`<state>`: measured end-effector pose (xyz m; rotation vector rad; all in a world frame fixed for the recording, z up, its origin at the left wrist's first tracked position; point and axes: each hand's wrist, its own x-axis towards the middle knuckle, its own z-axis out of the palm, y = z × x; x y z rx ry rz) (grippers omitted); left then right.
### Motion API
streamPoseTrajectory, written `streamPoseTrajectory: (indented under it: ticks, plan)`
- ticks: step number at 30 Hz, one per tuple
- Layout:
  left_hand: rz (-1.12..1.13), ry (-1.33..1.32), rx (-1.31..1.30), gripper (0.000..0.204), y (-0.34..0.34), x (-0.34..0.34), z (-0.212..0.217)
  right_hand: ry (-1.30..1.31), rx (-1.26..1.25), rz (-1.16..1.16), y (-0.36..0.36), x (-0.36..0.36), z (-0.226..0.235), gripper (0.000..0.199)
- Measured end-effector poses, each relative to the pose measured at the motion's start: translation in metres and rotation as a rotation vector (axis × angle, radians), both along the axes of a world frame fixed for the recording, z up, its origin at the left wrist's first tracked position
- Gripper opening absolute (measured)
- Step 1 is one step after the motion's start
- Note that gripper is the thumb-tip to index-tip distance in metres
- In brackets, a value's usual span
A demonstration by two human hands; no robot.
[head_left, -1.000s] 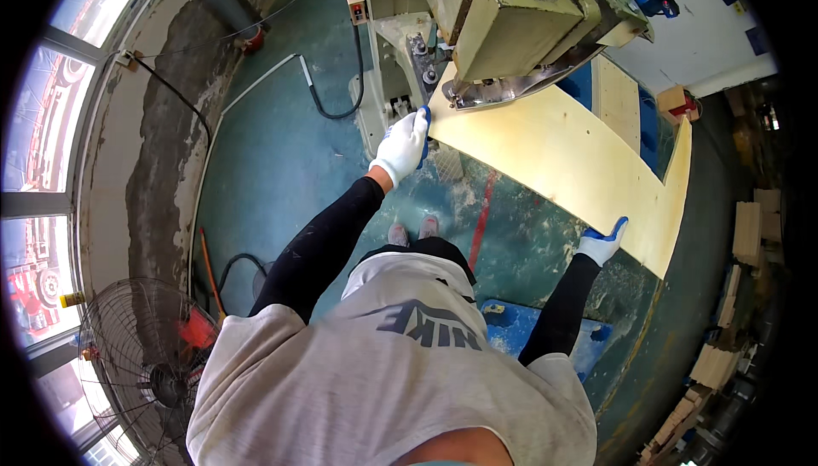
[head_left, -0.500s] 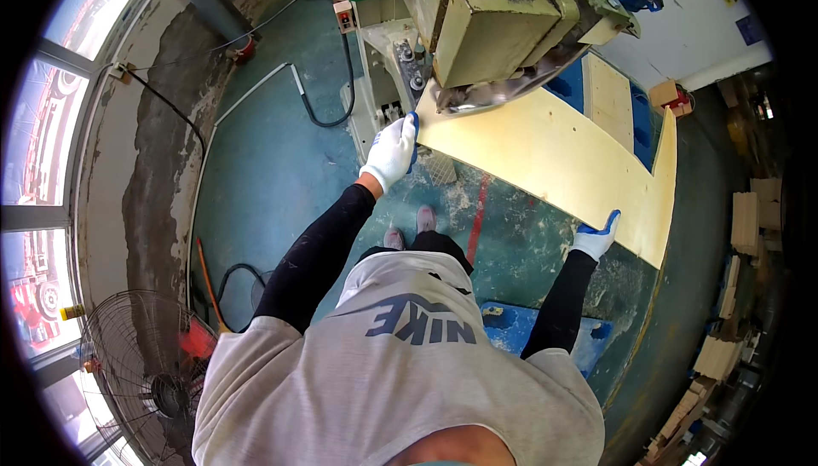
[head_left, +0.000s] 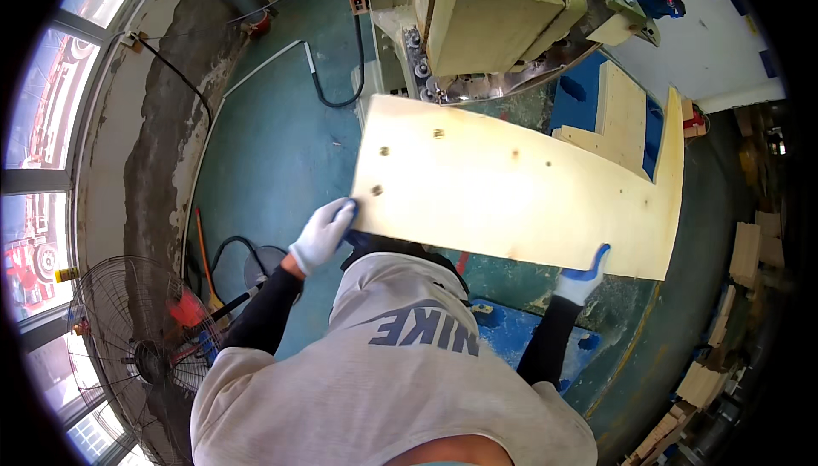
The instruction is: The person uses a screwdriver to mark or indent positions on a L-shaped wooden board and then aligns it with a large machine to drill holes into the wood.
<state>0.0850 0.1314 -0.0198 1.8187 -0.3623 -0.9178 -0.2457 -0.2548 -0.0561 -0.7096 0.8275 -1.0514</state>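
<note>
A large pale plywood panel (head_left: 494, 185) spans the space before me, its right end rising into a narrow upright arm. Several small dark holes or marks dot its left part. My left hand (head_left: 324, 234), in a white glove with blue palm, grips the lower left corner. With the thumb on top, my right hand (head_left: 584, 275) clasps the near edge toward the right end. Just beyond the panel's far edge stands a cream-coloured machine (head_left: 498, 27) with a shiny metal guard low on its front. The fingers under the panel are hidden.
Behind the panel, more cut plywood (head_left: 622, 117) lies on a blue pallet (head_left: 575, 91). Another blue pallet (head_left: 511, 330) is on the floor by my right side. A wire fan (head_left: 145, 355) stands at the left near the windows. Wood offcuts (head_left: 744, 249) are stacked along the right.
The plywood panel has come back toward me, out from under the machine's head. My left hand has moved down and left with its corner; my right hand has shifted slightly nearer.
</note>
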Motion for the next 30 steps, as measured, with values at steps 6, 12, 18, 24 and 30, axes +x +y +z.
streamPoseTrajectory:
  ticks: [6,12,18,24,30]
  plan:
    - [0.523,-0.246,-0.073,0.036,0.054,0.034,-0.012,-0.11,0.13,0.169,0.093,0.059,-0.019,0.051]
    - [0.554,-0.427,-0.061,0.031,0.062,0.096,-0.002,-0.191,0.229,0.203,0.103,0.12,-0.017,0.047]
    - [0.522,-0.408,-0.132,0.035,0.049,0.134,0.0,-0.212,0.191,0.182,0.1,0.152,-0.02,0.048]
    - [0.435,-0.389,-0.071,0.06,0.03,0.151,-0.001,-0.183,0.163,0.137,0.089,0.163,-0.026,0.048]
    - [0.373,-0.394,0.002,0.062,0.026,0.165,0.004,-0.155,0.199,0.083,0.097,0.164,-0.026,0.045]
